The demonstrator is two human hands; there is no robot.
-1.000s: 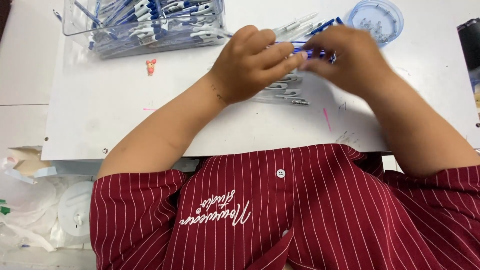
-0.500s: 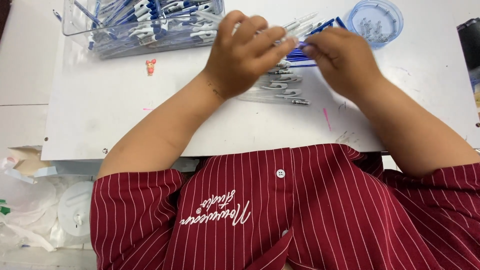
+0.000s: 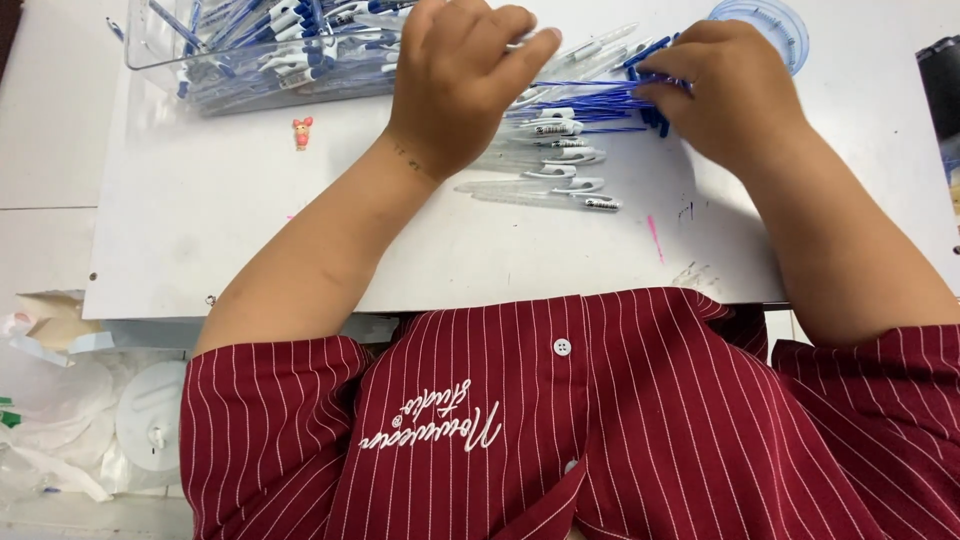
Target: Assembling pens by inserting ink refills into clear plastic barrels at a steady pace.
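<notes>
Pinching a bundle of thin blue refills (image 3: 590, 97), right hand (image 3: 735, 95) has its fingers closed round their ends; left hand (image 3: 460, 80) rests half-curled on clear pen barrels (image 3: 545, 165) on the white counter (image 3: 250, 230), grip unclear. Refills look light, bendy, slippery: best held mid-length. Clear bin (image 3: 250, 50) behind.

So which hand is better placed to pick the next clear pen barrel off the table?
Left, probably. The left hand hovers right over the row of clear pen barrels, fingers free. The right hand is busy pinching the bundle of blue refills.
</notes>
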